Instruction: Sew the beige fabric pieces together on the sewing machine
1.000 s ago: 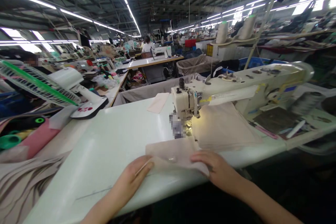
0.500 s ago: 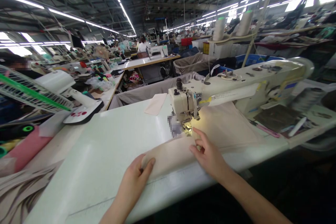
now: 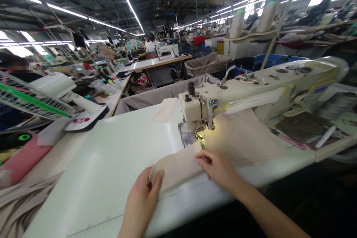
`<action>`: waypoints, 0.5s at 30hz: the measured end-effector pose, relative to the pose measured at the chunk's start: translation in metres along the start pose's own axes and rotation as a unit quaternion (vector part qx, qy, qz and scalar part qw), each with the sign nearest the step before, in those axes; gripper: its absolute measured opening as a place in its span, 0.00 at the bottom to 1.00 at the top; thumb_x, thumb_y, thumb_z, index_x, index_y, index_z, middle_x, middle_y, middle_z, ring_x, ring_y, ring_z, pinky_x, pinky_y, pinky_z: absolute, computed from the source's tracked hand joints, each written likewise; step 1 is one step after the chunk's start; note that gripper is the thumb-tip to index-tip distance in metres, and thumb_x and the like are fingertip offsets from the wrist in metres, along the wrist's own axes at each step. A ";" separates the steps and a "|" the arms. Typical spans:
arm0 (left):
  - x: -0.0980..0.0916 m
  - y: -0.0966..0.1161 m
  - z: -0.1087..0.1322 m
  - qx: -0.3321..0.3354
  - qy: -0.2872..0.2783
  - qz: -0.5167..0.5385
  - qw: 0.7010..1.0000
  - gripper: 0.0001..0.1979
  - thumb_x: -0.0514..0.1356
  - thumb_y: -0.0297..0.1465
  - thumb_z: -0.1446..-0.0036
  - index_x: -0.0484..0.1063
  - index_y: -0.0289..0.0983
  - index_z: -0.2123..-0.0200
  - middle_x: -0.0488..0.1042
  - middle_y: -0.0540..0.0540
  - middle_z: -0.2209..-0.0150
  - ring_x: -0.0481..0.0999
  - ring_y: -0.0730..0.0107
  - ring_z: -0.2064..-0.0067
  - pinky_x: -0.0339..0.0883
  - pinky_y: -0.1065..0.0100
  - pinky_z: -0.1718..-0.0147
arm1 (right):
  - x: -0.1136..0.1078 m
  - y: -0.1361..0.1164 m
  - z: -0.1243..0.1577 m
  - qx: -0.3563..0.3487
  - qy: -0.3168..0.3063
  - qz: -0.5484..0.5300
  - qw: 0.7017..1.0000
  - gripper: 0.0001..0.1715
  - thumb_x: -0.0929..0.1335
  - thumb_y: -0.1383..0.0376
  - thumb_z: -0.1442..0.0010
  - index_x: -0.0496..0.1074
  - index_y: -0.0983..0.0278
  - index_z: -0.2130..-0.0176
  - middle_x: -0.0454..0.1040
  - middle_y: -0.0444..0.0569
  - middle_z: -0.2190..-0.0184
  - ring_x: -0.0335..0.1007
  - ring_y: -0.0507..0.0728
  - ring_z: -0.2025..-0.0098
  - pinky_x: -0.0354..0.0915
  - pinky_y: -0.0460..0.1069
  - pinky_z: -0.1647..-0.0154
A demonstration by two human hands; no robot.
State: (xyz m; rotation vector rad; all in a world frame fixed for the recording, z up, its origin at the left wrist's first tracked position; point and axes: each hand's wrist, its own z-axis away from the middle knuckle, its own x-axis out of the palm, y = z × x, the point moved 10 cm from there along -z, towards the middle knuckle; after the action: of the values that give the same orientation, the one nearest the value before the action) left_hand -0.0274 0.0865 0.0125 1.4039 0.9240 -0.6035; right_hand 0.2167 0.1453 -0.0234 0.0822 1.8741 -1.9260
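A beige fabric piece [image 3: 178, 166] lies on the white sewing table [image 3: 117, 160], its far end just under the head of the cream sewing machine [image 3: 251, 91]. My left hand [image 3: 145, 197] pinches the fabric's near left corner, thumb on top. My right hand [image 3: 216, 169] rests on the fabric's right edge with fingers curled, just in front of the needle area [image 3: 199, 137]. A stack of the same beige fabric [image 3: 240, 137] lies under the machine arm to the right.
A small pale fabric patch [image 3: 165, 109] lies behind the machine head. A white desk fan [image 3: 50, 95] stands at the table's left. Pink cloth and thread spools [image 3: 21, 148] sit far left. Thread cones [image 3: 252, 20] stand behind the machine. More sewing stations and a person [image 3: 152, 44] fill the hall.
Both hands pushed the fabric piece away from the table's front edge toward the needle. My right hand moved up to the presser foot, then drew back slightly along the fabric's right edge.
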 end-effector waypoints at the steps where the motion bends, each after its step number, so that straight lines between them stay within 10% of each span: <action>1: 0.001 -0.001 0.001 -0.002 0.003 -0.005 1.000 0.19 0.52 0.48 0.38 0.72 0.41 0.67 0.75 0.48 0.72 0.74 0.62 0.71 0.67 0.67 0.69 | 0.000 0.000 -0.001 -0.003 0.004 0.009 1.000 0.12 0.65 0.61 0.40 0.76 0.63 0.62 0.66 0.40 0.78 0.62 0.49 0.83 0.59 0.46 0.77; 15: 0.009 -0.009 0.001 -0.019 -0.003 -0.069 0.997 0.16 0.51 0.45 0.39 0.69 0.41 0.69 0.71 0.49 0.75 0.71 0.64 0.74 0.63 0.67 0.72 | -0.001 -0.008 -0.008 -0.057 0.047 0.052 0.996 0.09 0.67 0.67 0.39 0.79 0.62 0.63 0.76 0.47 0.67 0.71 0.55 0.65 0.62 0.48 0.62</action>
State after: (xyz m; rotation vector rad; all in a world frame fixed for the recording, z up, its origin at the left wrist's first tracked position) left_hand -0.0300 0.0862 -0.0001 1.3119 1.0286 -0.6886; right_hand 0.2131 0.1531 -0.0159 0.2347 1.9960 -1.7697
